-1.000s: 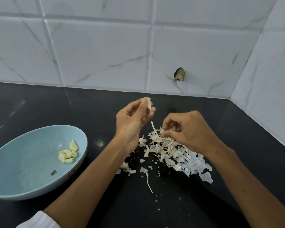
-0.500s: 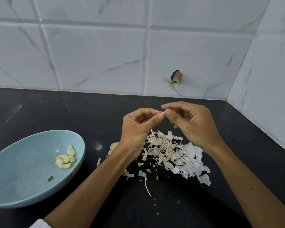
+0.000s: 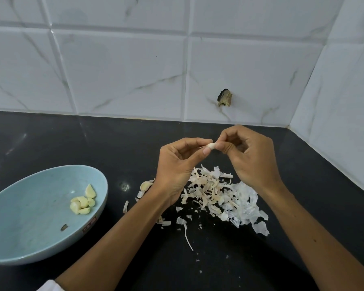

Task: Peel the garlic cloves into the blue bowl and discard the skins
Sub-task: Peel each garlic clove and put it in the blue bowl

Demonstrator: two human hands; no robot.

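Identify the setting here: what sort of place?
Probably a home kitchen counter, in a corner. Glossy black countertop, white marble-veined wall tiles, and a pale blue oval bowl holding peeled garlic cloves, near papery garlic skins. Left hand and right hand pinch a white garlic clove.

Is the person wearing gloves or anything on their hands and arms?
No gloves. The left hand and the right hand are both bare, with no rings, watch or bracelet that I can see. Both forearms are bare too. The only clothing showing is the edge of a white sleeve far up the left arm, at the bottom of the picture.
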